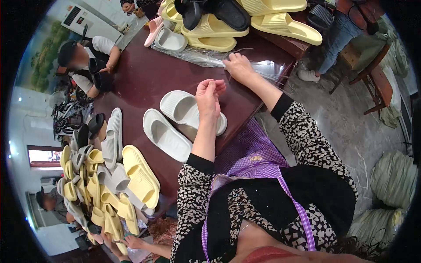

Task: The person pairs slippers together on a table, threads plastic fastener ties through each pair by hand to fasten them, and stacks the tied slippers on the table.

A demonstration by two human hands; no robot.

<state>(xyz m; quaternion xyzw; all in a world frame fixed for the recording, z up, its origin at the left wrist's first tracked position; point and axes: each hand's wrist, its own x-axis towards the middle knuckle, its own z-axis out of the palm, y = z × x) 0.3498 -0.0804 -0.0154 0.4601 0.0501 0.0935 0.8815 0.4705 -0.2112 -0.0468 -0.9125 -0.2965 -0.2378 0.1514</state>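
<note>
A pair of light grey slide slippers lies on the dark red table in front of me, one left slipper (169,133) and one right slipper (177,105). My left hand (208,99) is raised over the right slipper and hides part of it. Its thumb and fingers are drawn together, and nothing shows in them. Farther off, my right hand (240,69) rests on a stack of clear plastic bags (269,68), its fingertips pinching the edge of a bag. The bags lie flat along the table's far side.
Yellow, black, pink and grey slippers (215,26) are heaped beyond the bags. A larger pile of slippers (112,188) covers the left side. A person (81,63) sits across the table (131,83) holding dark slippers; another person's hand (133,242) reaches in at lower left. A wooden chair (379,85) stands right.
</note>
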